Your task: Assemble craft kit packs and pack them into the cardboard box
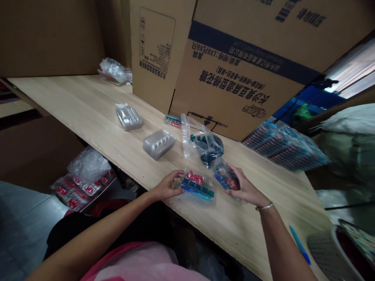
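Going two-handed, right up close

Over on the left, the left hand (165,187) has its fingers curled, tips right at the edge of a transparent blister packet (197,188) lying on the wooden table (88,101), with red and teal pieces inside and a blue strip along its near side. Whether those fingers are actually gripping, I can't call from here. To the right, the right hand (244,183) curls over a smaller transparent packet (227,177) of blue and red pieces, holding it with the fingers across the top. There's a thin bracelet (265,207) on that wrist. The hands are just apart, neither spread nor pressed together.

Just beyond them, a transparent bag (199,138) sits with teal pieces and a dark round object inside. Further up the table are two grey plastic trays (159,143), the far one wrapped in film, and behind it all rise big cardboard cartons (243,70) with upside-down print. Off to the right, there's a stack of packaged goods (284,146), and a blue pen (300,244) lies near the table's front edge.
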`<state>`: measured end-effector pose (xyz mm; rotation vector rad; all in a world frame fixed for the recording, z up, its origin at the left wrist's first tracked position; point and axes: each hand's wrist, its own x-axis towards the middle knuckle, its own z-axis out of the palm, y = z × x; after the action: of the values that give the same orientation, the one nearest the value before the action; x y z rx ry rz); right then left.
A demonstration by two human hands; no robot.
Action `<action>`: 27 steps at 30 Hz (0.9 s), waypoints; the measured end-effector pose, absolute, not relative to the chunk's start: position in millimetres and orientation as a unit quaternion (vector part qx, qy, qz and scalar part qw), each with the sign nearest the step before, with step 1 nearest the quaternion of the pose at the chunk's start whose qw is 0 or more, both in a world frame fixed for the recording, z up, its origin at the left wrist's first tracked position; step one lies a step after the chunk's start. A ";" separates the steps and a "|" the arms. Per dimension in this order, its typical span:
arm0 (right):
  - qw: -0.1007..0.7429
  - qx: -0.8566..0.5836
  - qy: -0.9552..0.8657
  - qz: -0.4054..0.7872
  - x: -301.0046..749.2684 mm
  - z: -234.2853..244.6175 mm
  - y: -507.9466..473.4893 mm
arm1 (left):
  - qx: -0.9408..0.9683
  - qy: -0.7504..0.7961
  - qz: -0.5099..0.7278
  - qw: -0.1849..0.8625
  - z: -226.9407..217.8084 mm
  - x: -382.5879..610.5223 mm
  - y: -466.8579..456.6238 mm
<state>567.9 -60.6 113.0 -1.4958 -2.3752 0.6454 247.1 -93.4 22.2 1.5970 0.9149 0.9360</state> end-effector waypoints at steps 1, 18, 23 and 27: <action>0.122 -0.553 -0.799 0.202 582.9 106.5 -62.6 | 0.664 0.382 0.384 0.516 23.8 246.6 -92.6; -0.013 -0.444 -0.875 0.195 484.3 82.1 -73.9 | 0.604 0.427 0.412 0.533 -2.5 235.0 -96.6; 0.011 -0.433 -0.871 0.232 483.0 77.5 -63.4 | 0.609 0.423 0.410 0.531 -9.9 227.7 -104.1; 0.041 -0.437 -0.867 0.234 491.5 79.5 -66.1 | 0.612 0.418 0.414 0.529 -11.3 224.7 -104.2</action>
<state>491.5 -66.1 79.5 -1.3389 -2.6552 0.7160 224.7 -104.2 -11.3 1.4624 0.9977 0.9877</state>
